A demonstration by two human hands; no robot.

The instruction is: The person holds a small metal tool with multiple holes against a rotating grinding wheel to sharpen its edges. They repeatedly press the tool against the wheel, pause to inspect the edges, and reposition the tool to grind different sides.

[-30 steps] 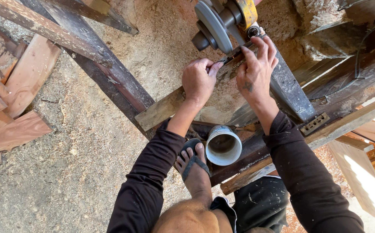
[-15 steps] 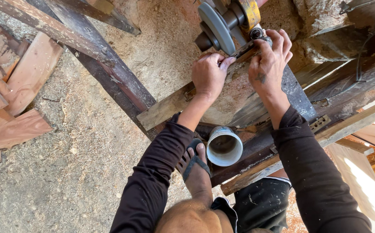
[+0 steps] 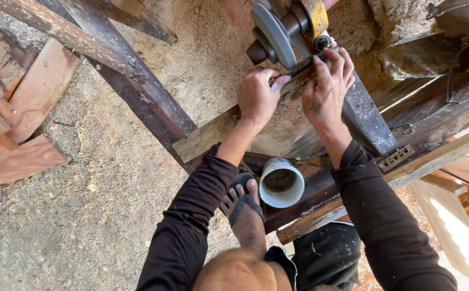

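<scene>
Sawdust-strewn ground [image 3: 83, 215] under a wooden frame.
Your left hand [image 3: 257, 97] and right hand [image 3: 326, 89] press curled fingers on the narrow strip [image 3: 299, 69] beneath the grey wheel [image 3: 272, 35].

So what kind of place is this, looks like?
Most likely a rough woodworking or sawmill yard: sawdust covers the ground, cut planks are piled at the side, and both hands, left hand and right hand, work at a grinding wheel.

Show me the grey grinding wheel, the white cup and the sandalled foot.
grey grinding wheel [image 3: 273, 35], head view, on its flat face.
white cup [image 3: 281, 183], head view, on its rim.
sandalled foot [image 3: 245, 213], head view, on the strap.
</scene>
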